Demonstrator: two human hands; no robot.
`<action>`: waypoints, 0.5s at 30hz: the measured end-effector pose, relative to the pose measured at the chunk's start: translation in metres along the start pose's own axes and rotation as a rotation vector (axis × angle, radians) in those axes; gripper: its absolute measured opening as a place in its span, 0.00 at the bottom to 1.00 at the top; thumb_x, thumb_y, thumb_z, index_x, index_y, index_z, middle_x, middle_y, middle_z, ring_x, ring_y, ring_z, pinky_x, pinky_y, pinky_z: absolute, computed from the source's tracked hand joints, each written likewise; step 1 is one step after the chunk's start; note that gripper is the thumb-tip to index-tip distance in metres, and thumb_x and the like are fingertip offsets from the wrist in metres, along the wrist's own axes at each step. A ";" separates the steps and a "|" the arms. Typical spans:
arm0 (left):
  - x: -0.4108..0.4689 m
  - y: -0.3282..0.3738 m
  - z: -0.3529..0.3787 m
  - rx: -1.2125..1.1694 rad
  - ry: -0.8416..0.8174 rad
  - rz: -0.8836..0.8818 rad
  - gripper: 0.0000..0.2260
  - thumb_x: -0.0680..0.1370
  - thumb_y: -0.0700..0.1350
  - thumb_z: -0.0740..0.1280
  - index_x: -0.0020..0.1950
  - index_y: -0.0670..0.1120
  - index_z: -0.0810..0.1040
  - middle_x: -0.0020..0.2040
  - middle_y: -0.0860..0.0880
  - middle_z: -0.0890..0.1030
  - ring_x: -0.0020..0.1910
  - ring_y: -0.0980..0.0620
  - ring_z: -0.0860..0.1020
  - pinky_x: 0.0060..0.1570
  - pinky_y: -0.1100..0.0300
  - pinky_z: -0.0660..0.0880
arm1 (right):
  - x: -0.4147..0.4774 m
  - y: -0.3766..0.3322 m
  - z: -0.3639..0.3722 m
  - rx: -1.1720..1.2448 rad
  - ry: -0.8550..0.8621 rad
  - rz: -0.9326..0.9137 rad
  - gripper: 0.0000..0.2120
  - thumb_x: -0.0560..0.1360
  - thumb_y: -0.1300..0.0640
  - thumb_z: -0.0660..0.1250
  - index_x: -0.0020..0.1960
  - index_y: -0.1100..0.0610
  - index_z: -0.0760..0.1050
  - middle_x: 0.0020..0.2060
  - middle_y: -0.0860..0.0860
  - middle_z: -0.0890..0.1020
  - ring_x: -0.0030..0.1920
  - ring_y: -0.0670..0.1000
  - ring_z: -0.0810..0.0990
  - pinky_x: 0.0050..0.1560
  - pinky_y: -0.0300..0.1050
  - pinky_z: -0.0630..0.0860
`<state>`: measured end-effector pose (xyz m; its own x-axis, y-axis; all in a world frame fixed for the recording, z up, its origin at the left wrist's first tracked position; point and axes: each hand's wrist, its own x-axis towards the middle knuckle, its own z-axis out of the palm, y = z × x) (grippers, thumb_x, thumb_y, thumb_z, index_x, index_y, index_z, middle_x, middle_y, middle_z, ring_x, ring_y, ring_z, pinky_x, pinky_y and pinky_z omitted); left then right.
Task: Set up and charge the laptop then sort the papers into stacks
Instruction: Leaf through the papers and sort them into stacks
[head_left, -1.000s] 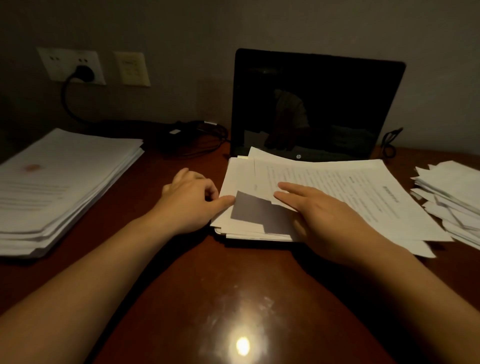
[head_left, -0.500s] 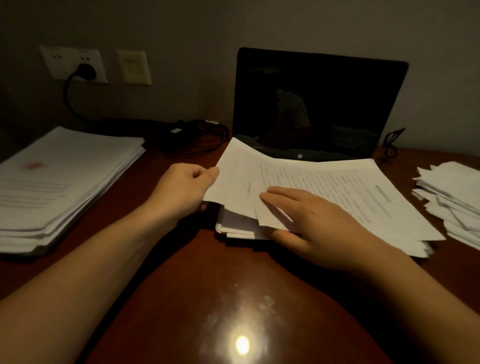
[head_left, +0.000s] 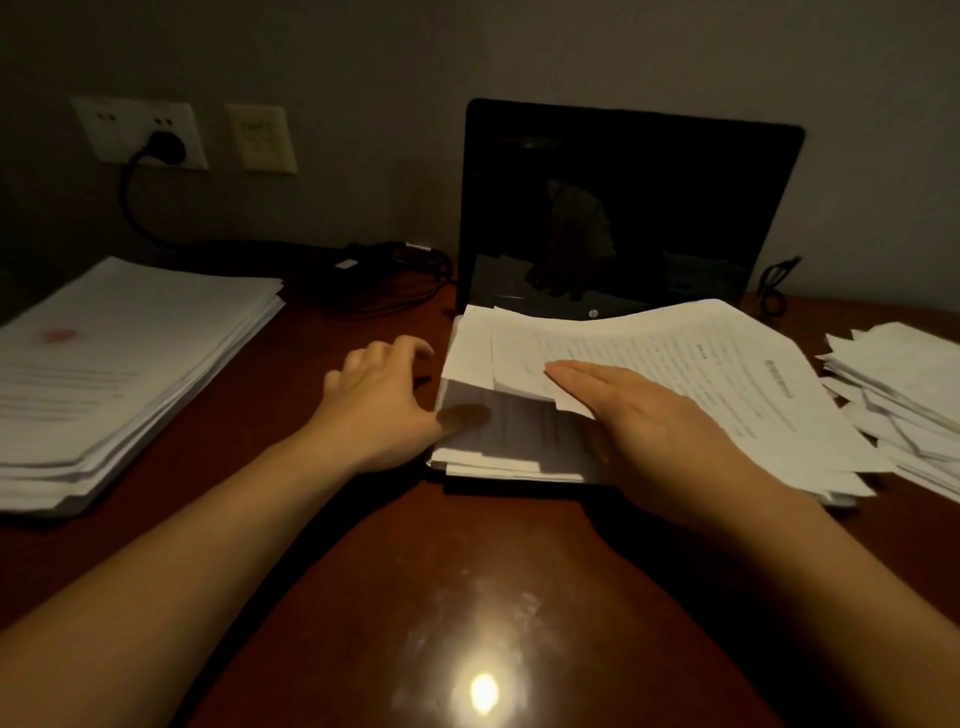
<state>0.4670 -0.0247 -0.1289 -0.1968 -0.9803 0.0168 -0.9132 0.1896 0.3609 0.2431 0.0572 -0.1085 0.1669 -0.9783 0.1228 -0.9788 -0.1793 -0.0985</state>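
Observation:
An open laptop (head_left: 623, 208) with a dark screen stands at the back of the wooden desk (head_left: 322, 597). A stack of printed papers (head_left: 727, 379) lies over its keyboard. My right hand (head_left: 654, 431) rests flat on the top sheets with straight fingers, and these sheets are raised a little at their near left corner. My left hand (head_left: 379, 400) sits at the stack's left edge. Its thumb presses on the shaded lower sheets under the raised corner, and its fingers curl loosely beside the stack. A black charger plug (head_left: 167, 145) sits in the wall socket.
A tall, neat paper stack (head_left: 119, 364) lies at the left of the desk. A loose pile of papers (head_left: 904, 395) lies at the right edge. The charger brick and coiled cable (head_left: 374, 270) lie behind, left of the laptop. A second cable (head_left: 774, 286) loops at the laptop's right.
My left hand let go of the sheet it had lifted; its thumb now presses on the lower sheets. My right hand flattened onto the top sheets.

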 end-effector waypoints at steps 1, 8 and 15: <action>0.002 -0.002 -0.002 0.025 -0.010 -0.004 0.47 0.61 0.81 0.59 0.74 0.56 0.64 0.71 0.49 0.70 0.71 0.45 0.66 0.67 0.45 0.64 | 0.000 0.000 0.000 0.004 -0.007 0.000 0.30 0.82 0.54 0.59 0.80 0.43 0.51 0.79 0.43 0.57 0.77 0.48 0.57 0.76 0.46 0.55; 0.000 -0.011 -0.018 -0.182 -0.160 0.058 0.14 0.79 0.59 0.67 0.46 0.49 0.79 0.47 0.51 0.80 0.47 0.52 0.78 0.41 0.59 0.71 | 0.001 -0.001 0.003 -0.007 -0.035 -0.050 0.29 0.83 0.55 0.58 0.80 0.43 0.51 0.79 0.42 0.54 0.78 0.46 0.54 0.76 0.44 0.53; -0.003 -0.015 -0.022 -0.668 0.002 0.045 0.11 0.79 0.55 0.69 0.43 0.49 0.84 0.44 0.52 0.84 0.48 0.54 0.81 0.47 0.55 0.77 | 0.001 -0.006 0.003 0.012 -0.048 -0.086 0.27 0.83 0.52 0.57 0.80 0.43 0.51 0.79 0.42 0.55 0.78 0.46 0.54 0.76 0.42 0.50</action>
<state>0.4892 -0.0254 -0.1134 -0.2283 -0.9725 0.0467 -0.4870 0.1556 0.8594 0.2495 0.0573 -0.1111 0.2561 -0.9631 0.0834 -0.9593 -0.2638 -0.1011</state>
